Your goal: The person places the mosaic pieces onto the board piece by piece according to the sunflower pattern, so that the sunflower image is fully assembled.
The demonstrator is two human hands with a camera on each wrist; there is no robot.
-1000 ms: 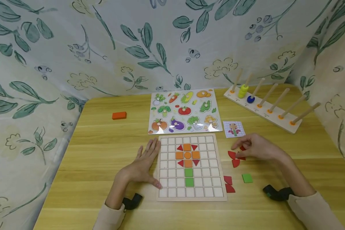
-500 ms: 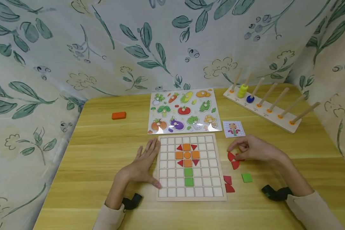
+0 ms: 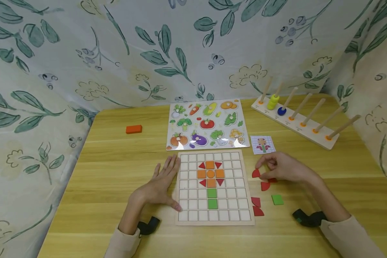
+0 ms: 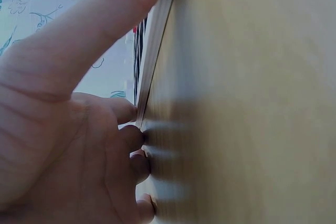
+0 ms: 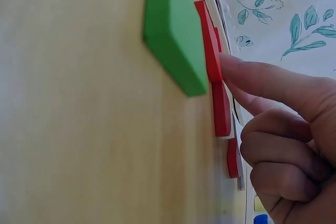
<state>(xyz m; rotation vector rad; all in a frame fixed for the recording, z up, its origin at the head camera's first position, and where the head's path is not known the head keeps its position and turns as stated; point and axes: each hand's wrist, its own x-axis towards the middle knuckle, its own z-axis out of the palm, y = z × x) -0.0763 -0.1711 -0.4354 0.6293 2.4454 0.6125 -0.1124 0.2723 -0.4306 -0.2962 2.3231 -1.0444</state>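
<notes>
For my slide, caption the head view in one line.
Left hand rests flat beside the grid board while the right hand pinches a red piece.

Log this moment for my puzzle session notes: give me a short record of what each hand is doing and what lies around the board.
left hand: flat on the table, fingers straight, against the grid board left edge
right hand: pinching a red quarter-round piece
loose pieces: green square, red pieces right of the board
pattern card: beyond the right hand

Left hand (image 4: 68, 129) is laid flat on table (image 4: 252, 98); fingertips (image 4: 137, 139) are pressed against board edge (image 4: 157, 40).
</notes>
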